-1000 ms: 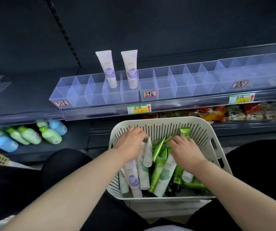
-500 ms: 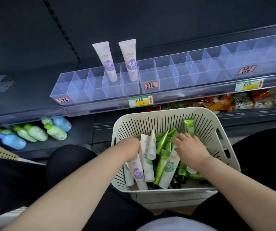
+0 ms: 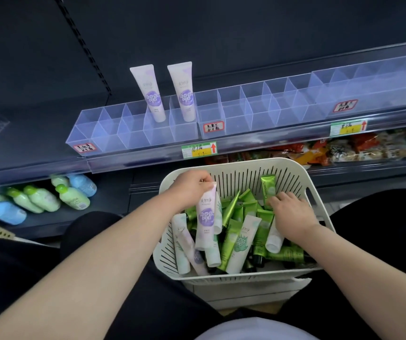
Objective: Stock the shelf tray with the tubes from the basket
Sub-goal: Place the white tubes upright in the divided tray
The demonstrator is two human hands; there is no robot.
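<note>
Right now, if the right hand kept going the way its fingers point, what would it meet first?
Probably the green tube leaning on the wall of the basket; fingertips of the right hand seem to touch it, though depth is unclear.

The left hand and right hand were bare, as were both forearms. Black trousers covered both knees; white cloth showed at bottom centre.
</note>
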